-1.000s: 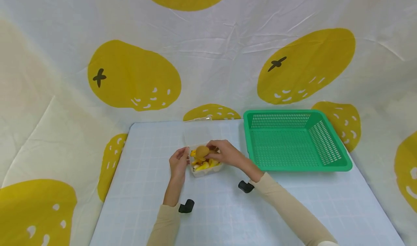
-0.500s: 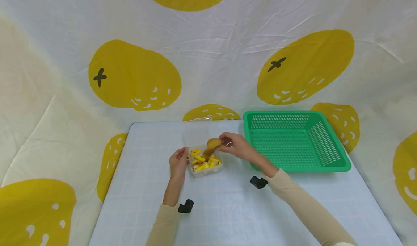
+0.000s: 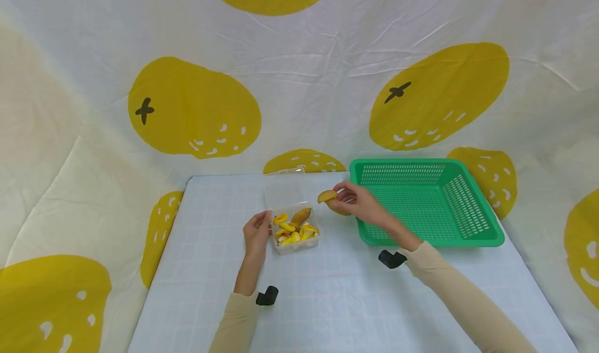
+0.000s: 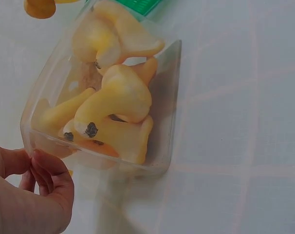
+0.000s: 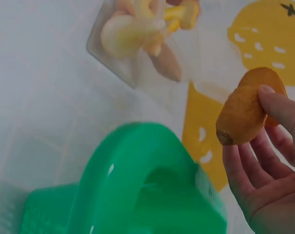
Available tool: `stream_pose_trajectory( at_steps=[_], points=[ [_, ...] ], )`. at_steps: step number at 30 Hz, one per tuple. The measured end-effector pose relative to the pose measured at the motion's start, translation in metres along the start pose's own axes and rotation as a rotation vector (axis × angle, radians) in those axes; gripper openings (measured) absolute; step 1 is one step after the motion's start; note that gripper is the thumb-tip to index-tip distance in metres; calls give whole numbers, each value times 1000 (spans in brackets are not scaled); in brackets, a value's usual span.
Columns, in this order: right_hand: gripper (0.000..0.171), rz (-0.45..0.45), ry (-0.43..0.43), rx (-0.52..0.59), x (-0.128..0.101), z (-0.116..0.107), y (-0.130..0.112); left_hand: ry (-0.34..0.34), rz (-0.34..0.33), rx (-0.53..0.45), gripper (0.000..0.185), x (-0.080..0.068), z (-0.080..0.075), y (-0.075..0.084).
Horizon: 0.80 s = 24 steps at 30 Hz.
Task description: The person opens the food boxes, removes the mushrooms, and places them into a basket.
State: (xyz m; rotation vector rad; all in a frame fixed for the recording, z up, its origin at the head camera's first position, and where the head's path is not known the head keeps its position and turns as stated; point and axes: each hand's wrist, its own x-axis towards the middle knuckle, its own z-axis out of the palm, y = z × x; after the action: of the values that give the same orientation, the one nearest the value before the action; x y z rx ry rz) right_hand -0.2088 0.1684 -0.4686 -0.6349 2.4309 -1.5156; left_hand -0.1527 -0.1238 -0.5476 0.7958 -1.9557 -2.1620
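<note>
A clear plastic box (image 3: 296, 231) (image 4: 172, 83) (image 5: 111, 58) of yellow and brown mushroom pieces (image 3: 294, 227) (image 4: 119, 92) stands mid-table. My left hand (image 3: 256, 232) (image 4: 33, 187) touches the box's left side with its fingertips. My right hand (image 3: 357, 203) (image 5: 264, 170) pinches a brown-orange mushroom piece (image 3: 327, 196) (image 5: 245, 109) in the air, between the box and the green basket (image 3: 423, 202) (image 5: 138, 185), near the basket's front left corner.
The basket is empty and sits at the table's right rear. The box's clear lid (image 3: 285, 184) stands open behind it. A pale blue checked cloth (image 3: 327, 301) covers the table; a lemon-print sheet (image 3: 196, 108) hangs behind and around it.
My right hand lifted the brown mushroom piece out of the box and carried it right toward the basket. My left hand stayed at the box.
</note>
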Motion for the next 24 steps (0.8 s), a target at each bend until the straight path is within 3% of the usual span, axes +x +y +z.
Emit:
stream_pose_trajectory(
  at_steps=[7, 15, 24],
  points=[
    [39, 111, 49, 54, -5, -24, 12, -2, -3, 5, 33, -1, -2, 1],
    [45, 217, 85, 43, -11, -53, 20, -4, 2, 2, 32, -1, 0, 2],
    [55, 280, 96, 184, -16, -77, 35, 0, 8, 14, 33, -1, 1, 2]
  ],
)
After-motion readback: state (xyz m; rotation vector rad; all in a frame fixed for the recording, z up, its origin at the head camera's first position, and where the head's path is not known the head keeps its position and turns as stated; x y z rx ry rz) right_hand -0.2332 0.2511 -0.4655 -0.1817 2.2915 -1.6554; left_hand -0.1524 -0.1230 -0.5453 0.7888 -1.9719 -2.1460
